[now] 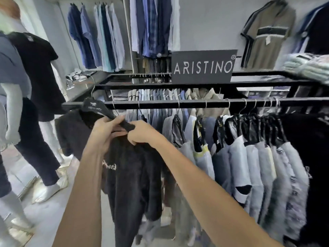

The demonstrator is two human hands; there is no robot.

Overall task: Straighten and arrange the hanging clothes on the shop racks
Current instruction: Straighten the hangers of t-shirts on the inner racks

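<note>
The shirt [131, 175] is matt black cloth, its hanger [94, 106] smooth black plastic, the rail [195, 102] matt black metal.

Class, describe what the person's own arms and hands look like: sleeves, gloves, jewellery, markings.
The left hand and right hand are bare, with no gloves. The left forearm and right forearm are uncovered to the frame edge; no sleeve shows. No watch, bracelet, ring or marking is visible.
</note>
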